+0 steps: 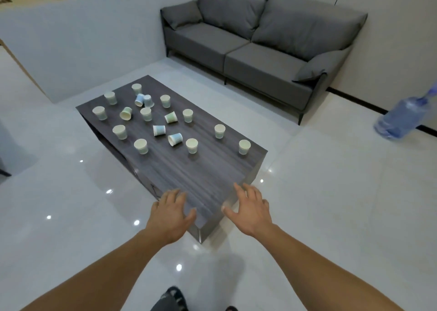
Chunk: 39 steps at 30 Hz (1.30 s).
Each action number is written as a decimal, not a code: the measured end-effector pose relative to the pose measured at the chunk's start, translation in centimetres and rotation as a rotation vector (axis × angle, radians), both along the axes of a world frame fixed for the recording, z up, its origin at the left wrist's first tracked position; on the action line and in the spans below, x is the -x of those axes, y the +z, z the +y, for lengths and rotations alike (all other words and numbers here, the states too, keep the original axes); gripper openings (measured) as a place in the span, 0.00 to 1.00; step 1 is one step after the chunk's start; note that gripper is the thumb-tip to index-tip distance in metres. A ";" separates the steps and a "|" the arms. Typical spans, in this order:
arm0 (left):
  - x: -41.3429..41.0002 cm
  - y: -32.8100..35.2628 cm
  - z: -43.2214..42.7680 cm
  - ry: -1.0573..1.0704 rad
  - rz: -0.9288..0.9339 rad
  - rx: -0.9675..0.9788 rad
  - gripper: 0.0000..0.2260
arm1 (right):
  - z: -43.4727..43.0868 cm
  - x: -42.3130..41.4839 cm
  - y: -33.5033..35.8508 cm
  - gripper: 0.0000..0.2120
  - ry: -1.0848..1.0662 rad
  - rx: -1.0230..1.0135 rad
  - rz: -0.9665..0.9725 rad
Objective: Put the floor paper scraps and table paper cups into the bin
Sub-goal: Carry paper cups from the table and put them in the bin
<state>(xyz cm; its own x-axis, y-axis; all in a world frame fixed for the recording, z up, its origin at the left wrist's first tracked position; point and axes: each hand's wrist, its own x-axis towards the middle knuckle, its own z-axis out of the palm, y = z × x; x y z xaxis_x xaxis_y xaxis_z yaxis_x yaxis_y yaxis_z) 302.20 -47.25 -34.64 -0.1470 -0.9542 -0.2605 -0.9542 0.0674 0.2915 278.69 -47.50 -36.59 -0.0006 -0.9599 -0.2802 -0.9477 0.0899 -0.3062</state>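
Observation:
Several paper cups stand or lie on a dark wood-grain coffee table (189,176). Most are upright, such as one near the right edge (244,146) and one in the front row (191,145). A few lie on their sides, like a blue-banded cup (175,139). My left hand (171,212) and my right hand (250,210) are stretched out above the table's near corner, fingers spread, holding nothing. Neither touches a cup. No bin and no paper scraps are in view.
A grey two-seat sofa (255,43) stands against the far wall behind the table. A large blue water bottle (402,117) is at the right edge. Glossy white floor tiles (331,192) surround the table. A low partition wall (71,41) runs at the left.

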 end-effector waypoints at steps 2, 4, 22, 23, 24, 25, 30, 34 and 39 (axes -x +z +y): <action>0.3 -0.2 -3.7 -0.004 0.004 -0.007 0.29 | -3.6 0.1 -0.3 0.39 -0.002 -0.009 0.009; 0.5 -0.7 -7.7 -0.023 0.005 -0.008 0.29 | -6.8 0.1 -0.7 0.39 -0.010 -0.018 0.027; 4.1 -3.5 -31.3 0.062 0.106 -0.124 0.31 | -31.7 5.2 -2.8 0.37 0.096 -0.158 0.134; 4.7 -4.0 -32.1 0.098 0.096 -0.138 0.31 | -33.3 5.8 -3.7 0.38 0.126 -0.171 0.133; 5.4 -4.4 -32.8 0.133 0.085 -0.147 0.31 | -34.9 6.5 -4.8 0.38 0.155 -0.190 0.130; 6.2 -4.9 -33.6 0.168 0.077 -0.157 0.31 | -36.6 7.2 -5.9 0.39 0.184 -0.213 0.127; 11.5 -7.7 -35.5 0.341 0.094 -0.279 0.31 | -43.9 11.2 -11.2 0.39 0.369 -0.339 0.175; 14.9 -11.1 -36.7 0.408 0.083 -0.367 0.31 | -48.4 14.0 -15.9 0.37 0.395 -0.378 0.193; 17.4 -16.3 -38.5 0.471 0.135 -0.444 0.32 | -51.0 15.1 -22.5 0.40 0.484 -0.407 0.235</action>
